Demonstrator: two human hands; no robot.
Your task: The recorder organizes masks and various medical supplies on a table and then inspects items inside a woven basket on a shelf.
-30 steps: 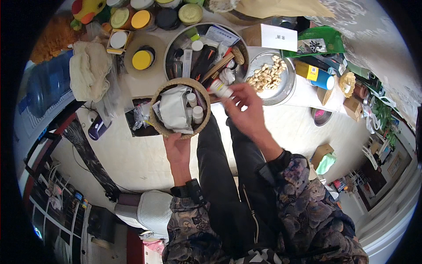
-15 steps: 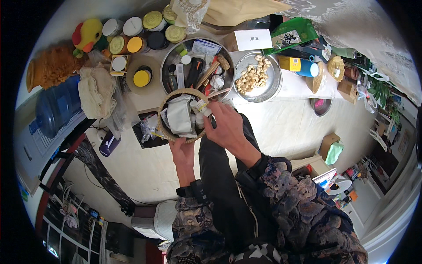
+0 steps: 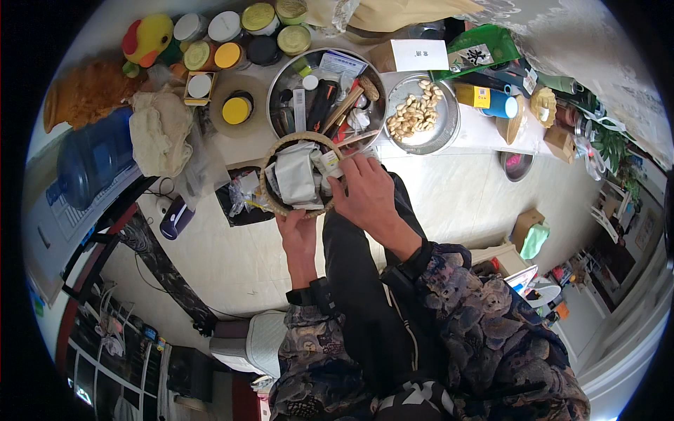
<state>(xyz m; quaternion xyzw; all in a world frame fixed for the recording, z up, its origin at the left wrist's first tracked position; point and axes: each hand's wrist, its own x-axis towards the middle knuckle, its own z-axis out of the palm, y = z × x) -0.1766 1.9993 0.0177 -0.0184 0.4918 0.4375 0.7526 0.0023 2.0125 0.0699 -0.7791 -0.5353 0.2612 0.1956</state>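
Note:
A round woven basket (image 3: 265, 184) is held up in front of the table edge. My left hand (image 3: 300, 238) grips its near rim from below, fingers hidden under it. Inside lie a pale grey-white pouch (image 3: 293, 174) and several small white packages. At the right side of the basket, my right hand (image 3: 366, 198) is closed, its fingertips at a small white box (image 3: 329, 163) with a printed label. The palm hides part of the rim and what lies under the fingers.
Behind the basket stands a large steel basin (image 3: 272, 95) of odds and ends. Peanuts (image 3: 414, 116) lie on a round metal tray (image 3: 449, 130) at its right. Lidded jars (image 3: 260, 17) line the back left. A black box (image 3: 235, 210) of small bags sits left of the basket.
The small white box sits lower among the basket's contents, with my right hand still at it. The view has shifted slightly; my left hand keeps its hold on the basket.

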